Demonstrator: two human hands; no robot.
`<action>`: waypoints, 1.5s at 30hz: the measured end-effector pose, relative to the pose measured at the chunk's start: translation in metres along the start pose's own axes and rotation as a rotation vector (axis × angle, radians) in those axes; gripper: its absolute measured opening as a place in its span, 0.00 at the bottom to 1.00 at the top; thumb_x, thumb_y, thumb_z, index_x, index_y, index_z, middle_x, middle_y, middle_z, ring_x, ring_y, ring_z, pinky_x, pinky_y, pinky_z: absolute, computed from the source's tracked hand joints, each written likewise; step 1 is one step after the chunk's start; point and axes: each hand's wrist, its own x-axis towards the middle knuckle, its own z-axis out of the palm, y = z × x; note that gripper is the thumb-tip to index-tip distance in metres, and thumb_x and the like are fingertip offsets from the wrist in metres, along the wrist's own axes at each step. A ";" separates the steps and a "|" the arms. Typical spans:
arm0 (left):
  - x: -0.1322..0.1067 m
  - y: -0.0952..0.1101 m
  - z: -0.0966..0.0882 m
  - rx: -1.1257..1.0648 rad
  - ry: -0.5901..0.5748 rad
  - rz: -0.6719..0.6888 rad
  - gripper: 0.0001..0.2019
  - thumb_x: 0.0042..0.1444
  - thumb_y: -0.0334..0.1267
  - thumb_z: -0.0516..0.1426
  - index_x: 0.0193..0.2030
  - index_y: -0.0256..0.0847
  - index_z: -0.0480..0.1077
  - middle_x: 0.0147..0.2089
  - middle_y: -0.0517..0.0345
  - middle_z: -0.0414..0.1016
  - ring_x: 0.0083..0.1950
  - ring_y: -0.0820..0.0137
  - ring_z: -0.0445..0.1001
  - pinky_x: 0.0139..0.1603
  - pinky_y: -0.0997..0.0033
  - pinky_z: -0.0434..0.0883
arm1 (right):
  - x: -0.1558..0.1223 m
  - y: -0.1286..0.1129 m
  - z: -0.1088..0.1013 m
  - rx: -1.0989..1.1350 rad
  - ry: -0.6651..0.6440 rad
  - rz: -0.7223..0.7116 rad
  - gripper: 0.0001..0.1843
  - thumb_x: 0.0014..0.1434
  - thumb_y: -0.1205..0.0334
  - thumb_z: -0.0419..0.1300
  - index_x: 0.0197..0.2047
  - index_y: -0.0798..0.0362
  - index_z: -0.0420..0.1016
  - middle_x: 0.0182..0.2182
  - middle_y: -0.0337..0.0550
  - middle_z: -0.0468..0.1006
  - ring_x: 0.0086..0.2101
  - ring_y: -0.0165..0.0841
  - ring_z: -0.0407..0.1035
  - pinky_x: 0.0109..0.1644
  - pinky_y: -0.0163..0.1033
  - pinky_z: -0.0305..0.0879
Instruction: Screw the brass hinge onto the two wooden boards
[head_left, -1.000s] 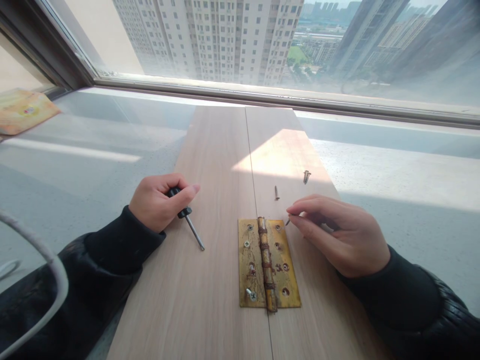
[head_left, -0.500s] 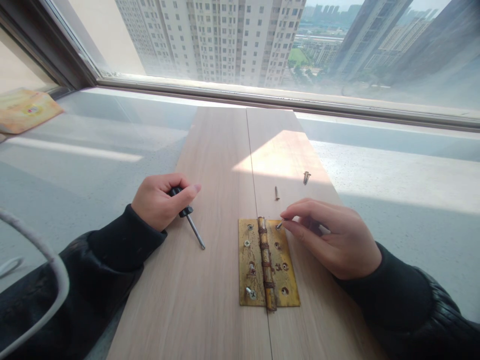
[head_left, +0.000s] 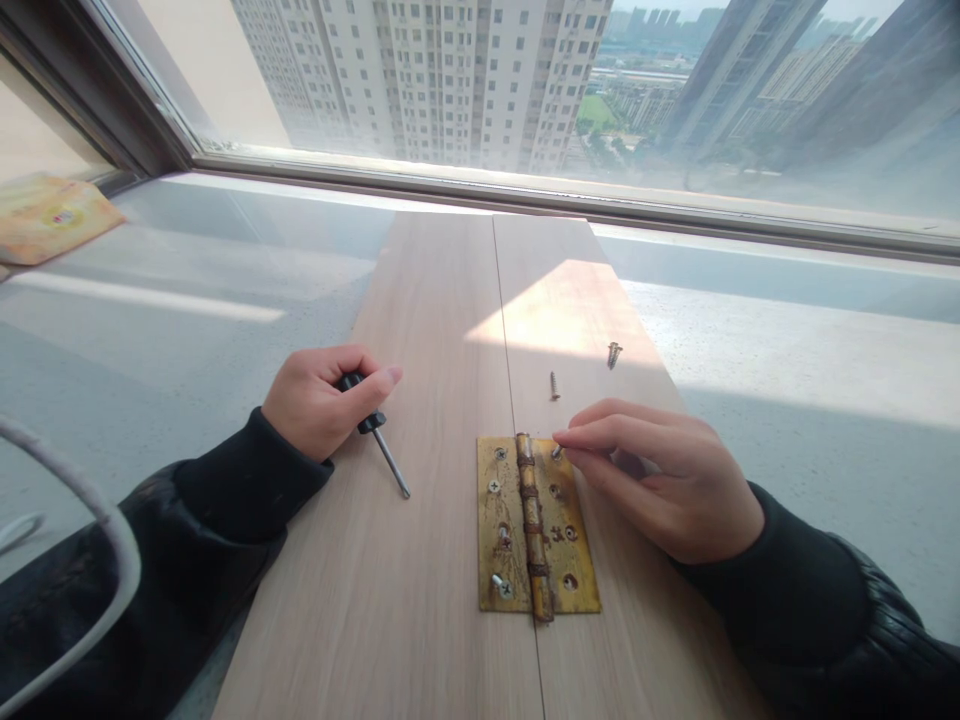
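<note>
My left hand is closed around the black handle of a screwdriver, its tip pointing down toward the board. With thumb and fingertips, my right hand pinches a small screw at the top right hole of a brass hinge. The hinge is stained and lies unfolded over the seam between two wooden boards. Screws sit in its left leaf, and a short silver pin lies at the lower left hole. Lower holes on the right leaf hold no visible screw heads.
A single loose screw and a small cluster of screws lie on the right board. A white cable loops at the left. An orange-yellow packet rests on the sill under the window.
My right fingertips have shifted slightly left and pressed closer over the screw at the top right hole. My left hand and the screwdriver have stayed put.
</note>
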 end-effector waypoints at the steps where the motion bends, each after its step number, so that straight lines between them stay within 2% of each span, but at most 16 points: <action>1: 0.000 0.000 0.000 -0.001 0.001 0.001 0.17 0.51 0.46 0.58 0.17 0.40 0.65 0.15 0.65 0.65 0.19 0.76 0.61 0.25 0.74 0.62 | 0.000 0.000 0.000 -0.003 0.002 0.007 0.04 0.59 0.72 0.59 0.35 0.56 0.75 0.30 0.43 0.79 0.26 0.23 0.68 0.26 0.29 0.65; 7: 0.000 0.001 0.000 -0.004 0.003 0.006 0.17 0.51 0.46 0.57 0.16 0.41 0.65 0.15 0.65 0.65 0.19 0.75 0.62 0.24 0.74 0.62 | -0.001 0.000 0.001 0.003 0.012 0.036 0.05 0.58 0.71 0.60 0.30 0.55 0.72 0.26 0.40 0.76 0.21 0.21 0.63 0.21 0.28 0.60; 15: 0.000 0.000 0.000 0.005 -0.004 0.006 0.17 0.52 0.46 0.57 0.17 0.41 0.65 0.15 0.64 0.66 0.19 0.76 0.62 0.23 0.74 0.61 | 0.002 0.000 0.000 0.033 -0.035 -0.036 0.04 0.60 0.71 0.60 0.35 0.58 0.78 0.28 0.43 0.77 0.25 0.22 0.68 0.26 0.28 0.65; 29: 0.001 -0.001 -0.001 0.001 -0.013 0.005 0.17 0.52 0.46 0.57 0.17 0.41 0.65 0.15 0.64 0.65 0.19 0.76 0.61 0.24 0.74 0.61 | 0.002 -0.001 0.000 0.050 -0.075 -0.046 0.06 0.61 0.70 0.60 0.36 0.57 0.79 0.28 0.44 0.78 0.25 0.25 0.71 0.27 0.30 0.69; 38: 0.001 -0.001 -0.001 0.006 -0.016 0.006 0.17 0.52 0.46 0.57 0.17 0.40 0.64 0.15 0.65 0.64 0.19 0.76 0.61 0.23 0.74 0.60 | -0.003 0.000 0.001 -0.013 0.010 0.084 0.04 0.58 0.69 0.60 0.31 0.55 0.74 0.25 0.40 0.75 0.21 0.22 0.63 0.22 0.30 0.61; 45: 0.001 -0.001 0.000 0.006 -0.013 0.005 0.17 0.52 0.46 0.57 0.17 0.41 0.65 0.15 0.65 0.65 0.19 0.76 0.61 0.23 0.73 0.60 | -0.001 0.000 0.001 -0.006 0.019 0.064 0.04 0.59 0.70 0.60 0.33 0.55 0.76 0.25 0.40 0.76 0.22 0.23 0.64 0.22 0.30 0.61</action>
